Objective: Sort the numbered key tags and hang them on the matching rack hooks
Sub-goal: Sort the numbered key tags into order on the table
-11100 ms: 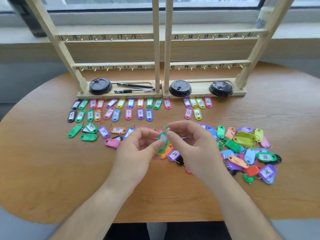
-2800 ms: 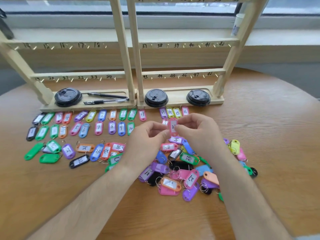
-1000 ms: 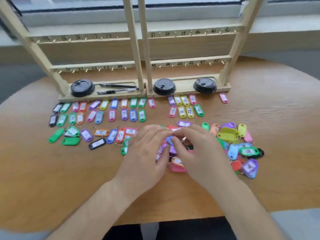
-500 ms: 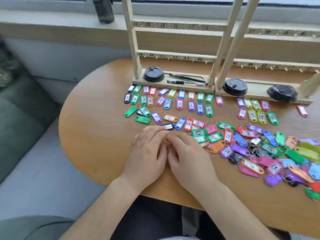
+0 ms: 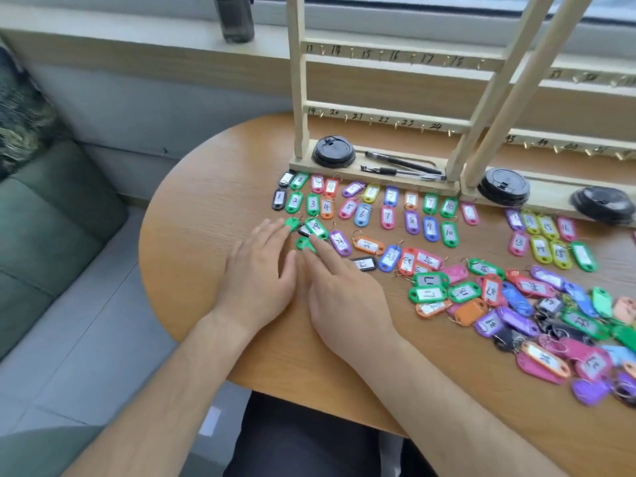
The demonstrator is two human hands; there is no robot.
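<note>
Moved: Since half a second ago your two hands have slid forward off the bare wood near the table's edge and now reach the left end of the third row of tags.
Left hand: Your left hand [image 5: 261,273] lies palm down on the table [image 5: 199,215], fingers straight and a little spread, gripping nothing. The fingertips touch a green tag [image 5: 292,222] lying blank side up.
Right hand: Your right hand [image 5: 340,290] lies palm down just beside the left, fingers straight, with the index stretched ahead of the rest. Its tip rests on the edge of a second green tag [image 5: 303,243], and it holds nothing.
Nearby tag: A green tag marked 19 [image 5: 317,228] sits between those two, just beyond the right index.
Sorted rows: Two rows of key tags [image 5: 387,215], numbered 1 to 10 in pairs, lie flat before the left rack's base. A smaller group [image 5: 547,235] reading 13 to 16 lies before the right rack.
Unsorted pile: A heap of mixed-colour tags [image 5: 550,318] spreads across the right of the table, many overlapping.
Racks: The left rack [image 5: 385,122], of pale wood, stands at the far side of the table. Its hooks [image 5: 396,125] are labelled 13 to 18 and 19 to 24. The right rack [image 5: 564,146] is partly out of frame.
Rack bases: Three black cup lids [image 5: 333,155] and two pens [image 5: 401,166] rest on the bases.
Surroundings: A green sofa [image 5: 51,218] is at your left, and a dark bottle [image 5: 235,18] stands on the window sill.
</note>
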